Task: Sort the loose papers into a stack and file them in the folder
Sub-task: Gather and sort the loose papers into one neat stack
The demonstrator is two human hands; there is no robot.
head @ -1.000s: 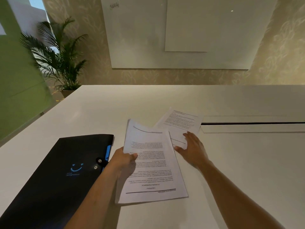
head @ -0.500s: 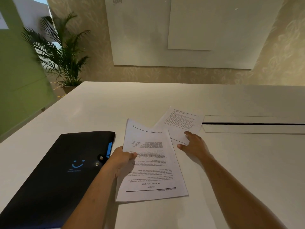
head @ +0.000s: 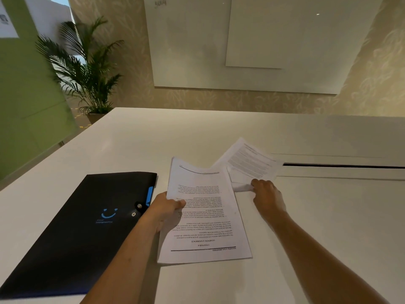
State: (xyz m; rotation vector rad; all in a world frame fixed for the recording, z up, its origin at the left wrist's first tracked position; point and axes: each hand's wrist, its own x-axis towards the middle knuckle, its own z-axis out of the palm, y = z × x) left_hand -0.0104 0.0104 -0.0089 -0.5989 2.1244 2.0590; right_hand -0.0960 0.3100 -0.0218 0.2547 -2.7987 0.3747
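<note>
A stack of printed papers [head: 206, 218] lies on the white table [head: 131, 145] in front of me, its far end lifted a little. My left hand [head: 164, 207] grips the stack's left edge, thumb on top. Behind and to the right lies a loose printed sheet [head: 252, 163], angled. My right hand [head: 266, 196] pinches that sheet's near edge, which curls up under the fingers. A closed black folder [head: 83, 222] with a blue smile mark and a snap clasp lies flat to the left of the stack.
A long dark cable slot [head: 341, 166] runs across the table at the right, just beyond the loose sheet. A potted palm [head: 87, 71] stands past the table's far left corner. A whiteboard [head: 252, 40] hangs on the wall.
My right hand went from lying flat on the loose sheet to closing its fingers on the sheet's near edge, which now curls up. The left hand keeps its hold on the stack.
</note>
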